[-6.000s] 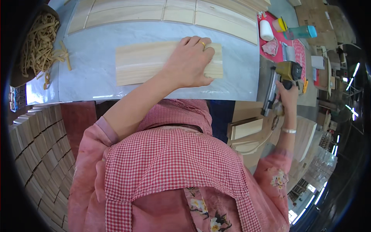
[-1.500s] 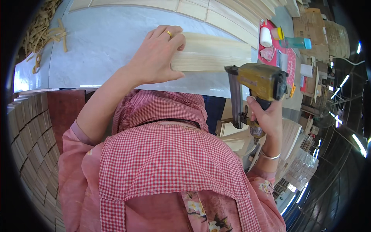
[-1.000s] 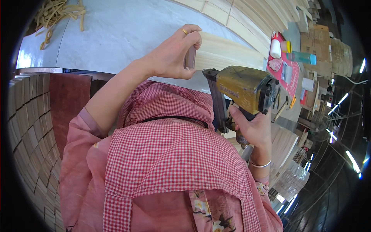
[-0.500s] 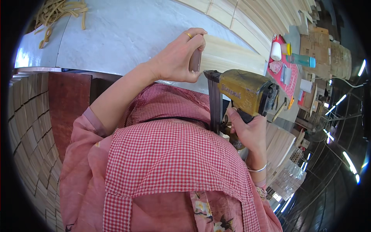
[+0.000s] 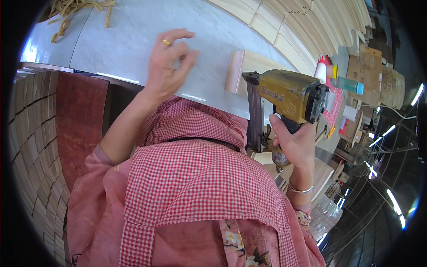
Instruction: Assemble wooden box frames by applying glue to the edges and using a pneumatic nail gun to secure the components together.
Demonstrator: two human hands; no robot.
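Your right hand [image 5: 296, 139] grips a worn yellow nailer [image 5: 283, 91]; left hand [image 5: 166, 66] free, half-curled. Board [image 5: 250, 62], 1 o'clock: pale, pinkish end. Bottle [image 5: 347, 84], 2 o'clock: teal, contents unclear.

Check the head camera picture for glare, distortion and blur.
Head view: glare whitens the table at its left end and near edge; head view: the stacked wood at left bows with the fisheye; head view: the nail gun looks fairly crisp.

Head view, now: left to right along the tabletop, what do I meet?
Tan strips → left hand → pinkish end piece → yellow-brown nail gun → teal bottle. Right hand left out: it overlaps the gun.
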